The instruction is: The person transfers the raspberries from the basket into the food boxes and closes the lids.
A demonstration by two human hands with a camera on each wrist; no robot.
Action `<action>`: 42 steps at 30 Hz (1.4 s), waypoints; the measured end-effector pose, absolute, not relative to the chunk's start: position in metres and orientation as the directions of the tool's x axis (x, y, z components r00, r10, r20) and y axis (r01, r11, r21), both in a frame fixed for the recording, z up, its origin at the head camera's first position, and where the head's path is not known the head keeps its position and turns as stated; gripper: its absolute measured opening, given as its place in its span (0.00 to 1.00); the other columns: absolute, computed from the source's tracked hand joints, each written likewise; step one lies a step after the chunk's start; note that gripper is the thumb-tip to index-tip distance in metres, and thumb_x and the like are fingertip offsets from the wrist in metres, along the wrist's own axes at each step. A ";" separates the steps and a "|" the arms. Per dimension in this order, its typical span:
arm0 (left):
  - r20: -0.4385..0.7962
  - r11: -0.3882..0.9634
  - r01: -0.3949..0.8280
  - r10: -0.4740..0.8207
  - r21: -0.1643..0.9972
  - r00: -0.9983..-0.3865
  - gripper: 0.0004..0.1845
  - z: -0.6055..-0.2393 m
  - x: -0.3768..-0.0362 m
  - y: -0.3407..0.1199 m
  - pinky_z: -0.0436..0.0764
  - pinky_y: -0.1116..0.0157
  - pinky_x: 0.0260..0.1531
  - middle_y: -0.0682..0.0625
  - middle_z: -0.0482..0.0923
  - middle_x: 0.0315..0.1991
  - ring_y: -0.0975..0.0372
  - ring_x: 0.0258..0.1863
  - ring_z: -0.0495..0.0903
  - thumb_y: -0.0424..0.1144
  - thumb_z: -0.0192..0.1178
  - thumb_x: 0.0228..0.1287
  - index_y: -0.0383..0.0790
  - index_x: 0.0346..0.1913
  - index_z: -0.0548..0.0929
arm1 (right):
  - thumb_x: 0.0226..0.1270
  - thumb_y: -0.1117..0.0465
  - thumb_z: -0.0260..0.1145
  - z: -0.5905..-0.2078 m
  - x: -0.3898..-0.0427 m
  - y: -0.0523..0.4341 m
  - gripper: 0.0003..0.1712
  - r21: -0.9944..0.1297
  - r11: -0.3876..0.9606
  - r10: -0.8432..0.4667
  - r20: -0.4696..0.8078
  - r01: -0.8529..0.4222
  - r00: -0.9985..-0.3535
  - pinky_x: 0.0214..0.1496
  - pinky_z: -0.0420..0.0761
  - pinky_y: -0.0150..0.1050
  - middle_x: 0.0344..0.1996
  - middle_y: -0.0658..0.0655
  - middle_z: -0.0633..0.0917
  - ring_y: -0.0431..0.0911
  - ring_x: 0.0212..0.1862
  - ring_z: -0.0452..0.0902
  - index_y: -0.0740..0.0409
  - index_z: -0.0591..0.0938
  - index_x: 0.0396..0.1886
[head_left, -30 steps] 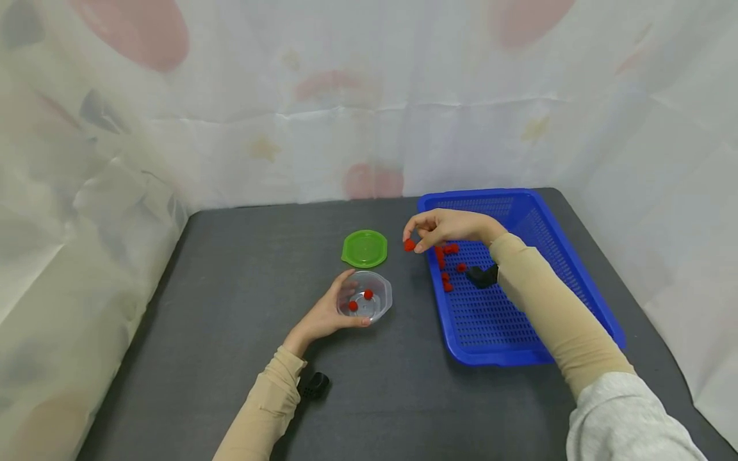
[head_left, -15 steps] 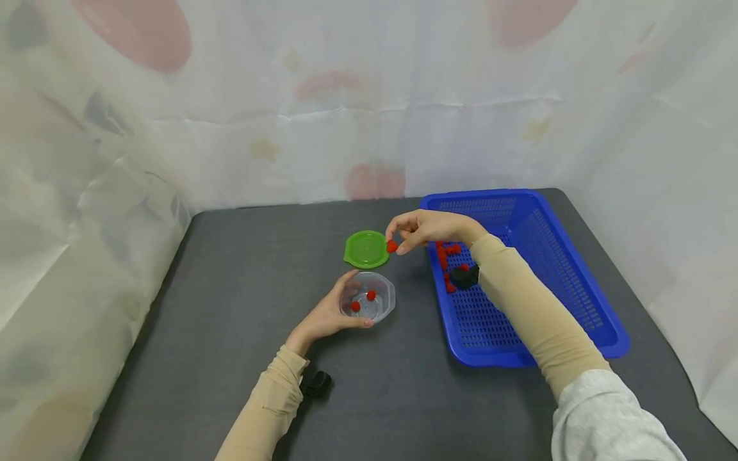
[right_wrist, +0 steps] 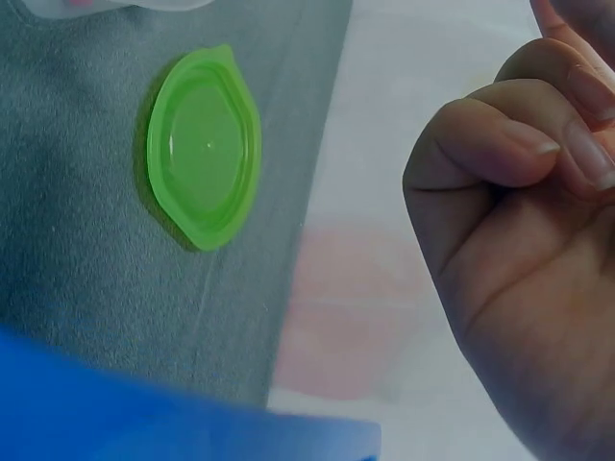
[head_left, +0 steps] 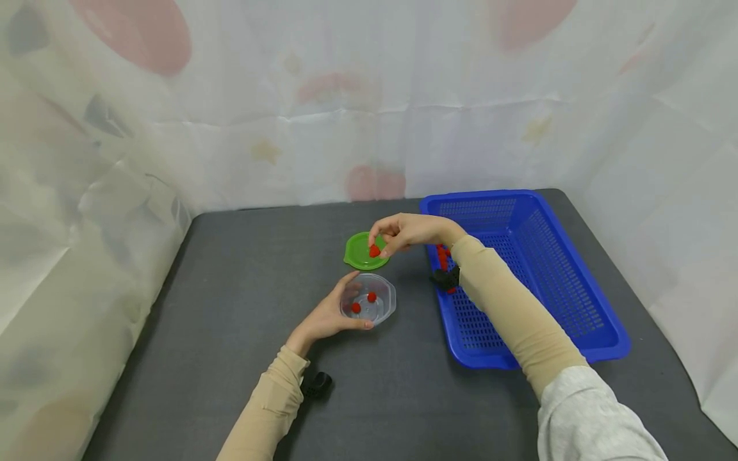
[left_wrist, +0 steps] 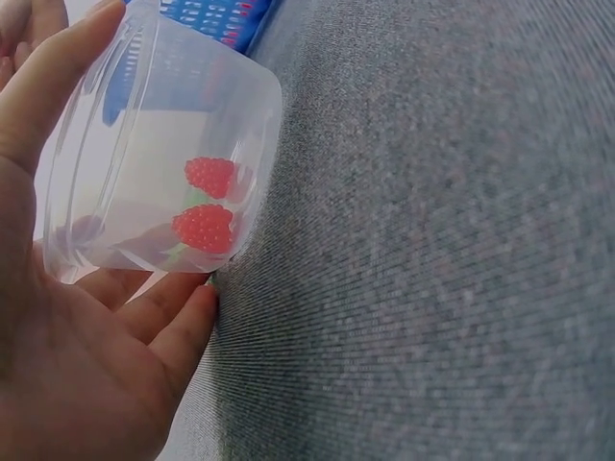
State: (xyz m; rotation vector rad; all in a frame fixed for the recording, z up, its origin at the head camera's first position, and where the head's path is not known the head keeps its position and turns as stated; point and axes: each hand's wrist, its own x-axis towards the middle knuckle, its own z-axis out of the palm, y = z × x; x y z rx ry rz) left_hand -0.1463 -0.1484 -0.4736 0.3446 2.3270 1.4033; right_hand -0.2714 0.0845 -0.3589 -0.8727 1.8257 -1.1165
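My left hand (head_left: 325, 317) grips a clear plastic container (head_left: 385, 302) by its sides, thumb on the near side and fingers on the far side. Two red raspberries (left_wrist: 204, 228) lie inside it, one beside the other in the left wrist view. Between thumb and fingertips, my right hand (head_left: 414, 230) pinches another raspberry (head_left: 374, 251). That hand is raised above the table, in front of the green lid (head_left: 356, 257) and beyond the container. In the right wrist view its other fingers are curled, and the pinched raspberry is out of sight.
A blue perforated basket (head_left: 611, 346) stands at the right under my right forearm. Several more raspberries (head_left: 442, 257) lie along its left side, partly hidden by the black wrist camera (head_left: 446, 278). White printed sheets (head_left: 323, 153) hang around the dark table (head_left: 242, 282).
My right hand has moved left from over the basket's edge to in front of the green lid, carrying the raspberry. My left hand and the container have stayed almost still.
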 end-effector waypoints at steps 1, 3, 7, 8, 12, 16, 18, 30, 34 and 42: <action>-0.204 0.465 0.008 0.403 0.885 -0.892 0.58 -0.476 -0.147 -0.149 0.63 0.47 0.65 0.48 0.58 0.70 0.53 0.70 0.59 0.47 0.74 0.45 0.55 0.73 0.44 | 0.61 0.63 0.65 -0.360 -0.272 0.083 0.17 -0.919 0.367 -0.860 -0.276 -0.143 -0.430 0.24 0.60 0.35 0.16 0.49 0.66 0.43 0.17 0.52 0.57 0.76 0.50; -0.196 0.463 0.011 0.397 0.886 -0.897 0.58 -0.479 -0.147 -0.150 0.64 0.48 0.64 0.50 0.59 0.69 0.54 0.70 0.59 0.48 0.74 0.44 0.56 0.73 0.45 | 0.61 0.63 0.65 -0.361 -0.271 0.079 0.17 -0.918 0.367 -0.866 -0.278 -0.149 -0.416 0.24 0.60 0.35 0.16 0.49 0.67 0.43 0.17 0.52 0.58 0.76 0.50; -0.184 0.459 0.019 0.394 0.888 -0.901 0.58 -0.481 -0.147 -0.149 0.65 0.49 0.63 0.52 0.61 0.68 0.55 0.69 0.60 0.51 0.74 0.42 0.57 0.73 0.46 | 0.61 0.64 0.65 -0.365 -0.271 0.075 0.18 -0.913 0.379 -0.869 -0.295 -0.152 -0.398 0.24 0.60 0.34 0.16 0.49 0.67 0.42 0.16 0.53 0.59 0.75 0.51; -0.184 0.458 0.019 0.394 0.889 -0.901 0.58 -0.482 -0.147 -0.149 0.65 0.49 0.63 0.53 0.61 0.68 0.56 0.69 0.60 0.51 0.74 0.42 0.57 0.73 0.46 | 0.61 0.63 0.65 -0.366 -0.271 0.074 0.18 -0.910 0.385 -0.867 -0.300 -0.154 -0.397 0.24 0.60 0.34 0.15 0.49 0.68 0.41 0.16 0.53 0.59 0.75 0.51; -0.185 0.460 0.018 0.392 0.888 -0.901 0.58 -0.482 -0.148 -0.148 0.66 0.50 0.63 0.54 0.61 0.68 0.56 0.69 0.61 0.50 0.74 0.43 0.60 0.73 0.46 | 0.61 0.63 0.65 -0.372 -0.272 0.070 0.19 -0.895 0.410 -0.859 -0.314 -0.176 -0.405 0.23 0.59 0.34 0.16 0.50 0.68 0.40 0.16 0.53 0.61 0.75 0.52; -0.189 0.460 0.017 0.397 0.888 -0.898 0.56 -0.482 -0.148 -0.149 0.65 0.49 0.63 0.53 0.61 0.68 0.56 0.69 0.60 0.49 0.74 0.43 0.65 0.71 0.46 | 0.60 0.62 0.66 -0.377 -0.271 0.064 0.20 -0.870 0.445 -0.847 -0.333 -0.212 -0.415 0.23 0.60 0.33 0.16 0.49 0.67 0.40 0.16 0.54 0.60 0.75 0.52; -0.189 0.456 0.017 0.402 0.890 -0.896 0.56 -0.482 -0.148 -0.149 0.65 0.49 0.64 0.53 0.60 0.69 0.56 0.70 0.60 0.49 0.74 0.44 0.67 0.71 0.46 | 0.60 0.62 0.66 -0.379 -0.271 0.061 0.20 -0.857 0.465 -0.839 -0.346 -0.223 -0.421 0.22 0.60 0.33 0.15 0.48 0.68 0.40 0.16 0.54 0.58 0.76 0.52; -0.204 0.453 -0.007 0.388 0.892 -0.899 0.57 -0.481 -0.148 -0.152 0.59 0.45 0.65 0.53 0.50 0.73 0.55 0.71 0.54 0.51 0.74 0.42 0.70 0.70 0.45 | 0.60 0.65 0.65 -0.397 -0.271 0.040 0.16 -0.792 0.542 -0.824 -0.435 -0.281 -0.364 0.20 0.60 0.32 0.12 0.48 0.67 0.37 0.12 0.52 0.57 0.78 0.49; -0.209 0.455 -0.013 0.383 0.890 -0.900 0.56 -0.481 -0.147 -0.152 0.58 0.44 0.65 0.55 0.48 0.73 0.55 0.71 0.53 0.51 0.74 0.43 0.70 0.70 0.46 | 0.59 0.65 0.65 -0.402 -0.271 0.037 0.15 -0.769 0.561 -0.816 -0.453 -0.306 -0.358 0.20 0.60 0.32 0.13 0.48 0.68 0.37 0.12 0.53 0.56 0.78 0.48; -0.190 0.438 0.012 0.414 0.899 -0.890 0.57 -0.481 -0.148 -0.152 0.55 0.44 0.66 0.55 0.47 0.74 0.54 0.73 0.48 0.48 0.73 0.45 0.65 0.72 0.43 | 0.59 0.63 0.66 -0.410 -0.270 0.036 0.16 -0.737 0.598 -0.794 -0.491 -0.316 -0.358 0.21 0.59 0.34 0.13 0.48 0.68 0.37 0.13 0.53 0.54 0.78 0.48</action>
